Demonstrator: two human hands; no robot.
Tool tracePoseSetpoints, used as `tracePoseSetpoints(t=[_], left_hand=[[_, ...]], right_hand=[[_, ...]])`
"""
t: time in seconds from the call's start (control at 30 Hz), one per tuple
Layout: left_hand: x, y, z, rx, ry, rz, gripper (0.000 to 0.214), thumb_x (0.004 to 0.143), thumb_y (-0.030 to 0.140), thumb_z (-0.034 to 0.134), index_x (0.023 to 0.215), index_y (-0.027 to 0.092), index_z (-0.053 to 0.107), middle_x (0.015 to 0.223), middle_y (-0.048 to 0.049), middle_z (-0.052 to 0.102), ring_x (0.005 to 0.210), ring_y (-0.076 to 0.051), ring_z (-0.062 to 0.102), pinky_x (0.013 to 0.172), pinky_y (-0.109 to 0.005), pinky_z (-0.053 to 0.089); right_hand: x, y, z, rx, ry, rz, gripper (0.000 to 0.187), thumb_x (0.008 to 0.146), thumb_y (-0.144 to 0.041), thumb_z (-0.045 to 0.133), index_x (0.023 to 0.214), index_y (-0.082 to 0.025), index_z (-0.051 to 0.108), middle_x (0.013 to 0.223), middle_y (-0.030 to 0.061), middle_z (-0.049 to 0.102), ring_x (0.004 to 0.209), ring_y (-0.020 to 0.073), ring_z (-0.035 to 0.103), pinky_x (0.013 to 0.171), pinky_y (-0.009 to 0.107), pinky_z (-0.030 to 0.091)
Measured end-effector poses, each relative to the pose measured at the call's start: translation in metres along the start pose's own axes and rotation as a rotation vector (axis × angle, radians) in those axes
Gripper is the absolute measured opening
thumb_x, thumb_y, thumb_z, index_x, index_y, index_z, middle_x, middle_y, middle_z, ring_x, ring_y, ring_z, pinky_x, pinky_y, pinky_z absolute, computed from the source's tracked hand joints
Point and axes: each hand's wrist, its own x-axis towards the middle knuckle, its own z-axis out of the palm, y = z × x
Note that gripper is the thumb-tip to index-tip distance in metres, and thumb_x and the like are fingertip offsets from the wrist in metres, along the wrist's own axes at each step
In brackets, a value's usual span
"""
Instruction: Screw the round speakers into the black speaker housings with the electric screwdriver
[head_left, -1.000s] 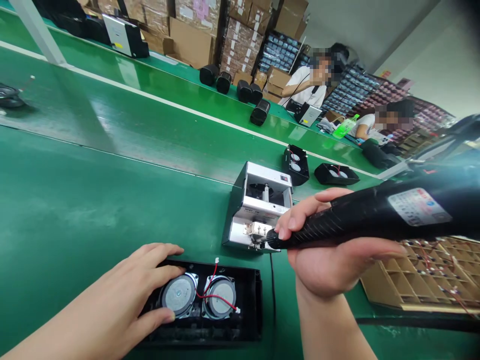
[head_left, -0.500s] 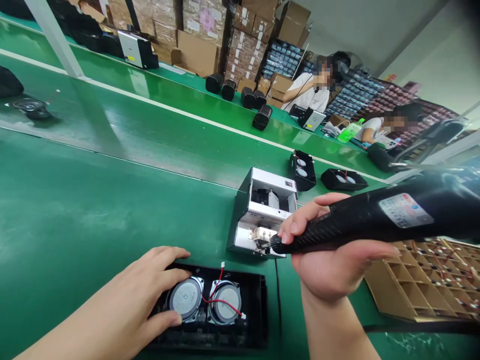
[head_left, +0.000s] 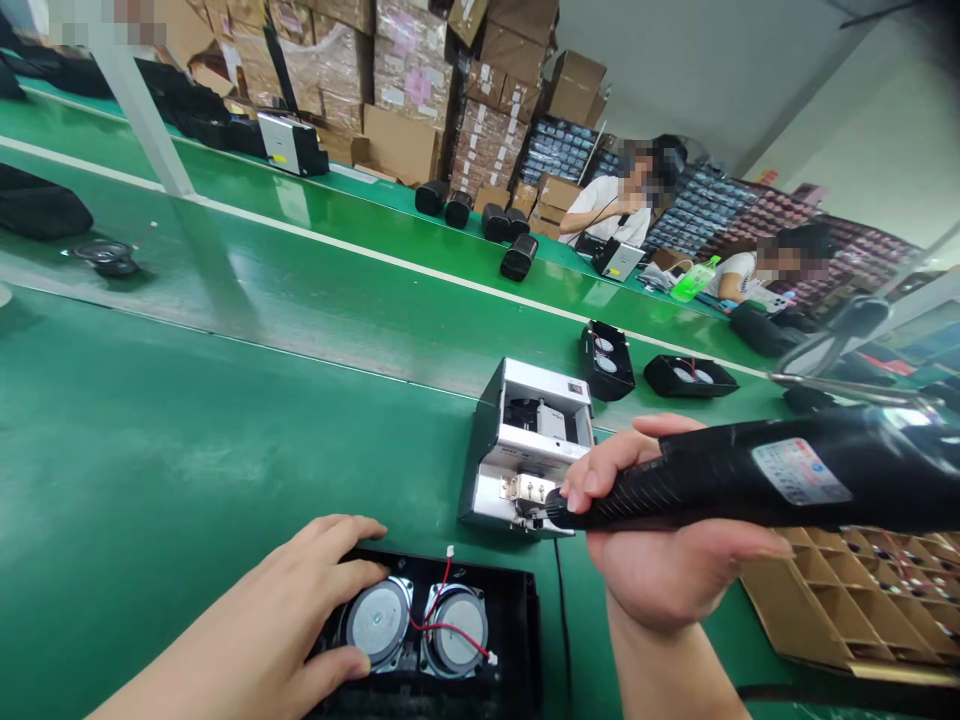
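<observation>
Left hand (head_left: 300, 610): fingers spread, laid over near end of open speaker enclosure (head_left: 517, 630), thumb at rim of first speaker driver (head_left: 377, 620). Second driver (head_left: 457, 625), crossed by red leads (head_left: 459, 632), lies right of those fingertips. Right hand (head_left: 667, 570): fingers wrapped round electric screwdriver (head_left: 697, 475); nose at screw feeder (head_left: 487, 485), just beyond fingertips; bit contact unclear.

Three open black cases (head_left: 516, 640) — two round speakers (head_left: 377, 620) in each — one power screwdriver (head_left: 712, 475), one green bottle (head_left: 696, 279).
</observation>
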Motion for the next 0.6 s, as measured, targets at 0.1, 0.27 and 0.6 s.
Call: tracePoseSetpoints(t=[0.1,0.27,0.6], left_hand=[[0.000,-0.001,0.003,-0.020,-0.007,-0.025,0.051,0.087,0.027,0.086,0.135,0.043,0.083,0.169,-0.0056,0.065,0.154,-0.042,0.064,0.126,-0.063,0.060],[-0.002,-0.002,0.012,-0.029,0.050,-0.032,0.053,0.083,0.025,0.085,0.133,0.044,0.082,0.169,-0.0039,0.064,0.155,-0.040,0.063,0.126,-0.062,0.059],[0.010,0.037,-0.022,-0.067,-0.146,-0.209,0.052,0.081,0.019,0.092,0.130,0.035,0.086,0.170,-0.0081,0.062,0.162,-0.040,0.054,0.137,-0.061,0.046]], right_hand=[[-0.002,-0.001,-0.001,0.001,-0.011,-0.020,0.069,0.091,-0.090,0.074,0.118,-0.026,0.073,0.070,-0.0060,0.071,0.049,0.0162,0.060,0.047,0.031,0.050],[-0.005,0.004,0.000,-0.001,-0.060,-0.031,0.070,0.088,-0.092,0.076,0.114,-0.027,0.074,0.071,-0.0063,0.072,0.049,0.0160,0.062,0.046,0.030,0.050],[0.002,0.003,-0.001,-0.011,-0.038,0.094,0.076,0.090,-0.090,0.074,0.128,-0.024,0.072,0.072,-0.0034,0.069,0.051,0.0161,0.062,0.047,0.029,0.051]])
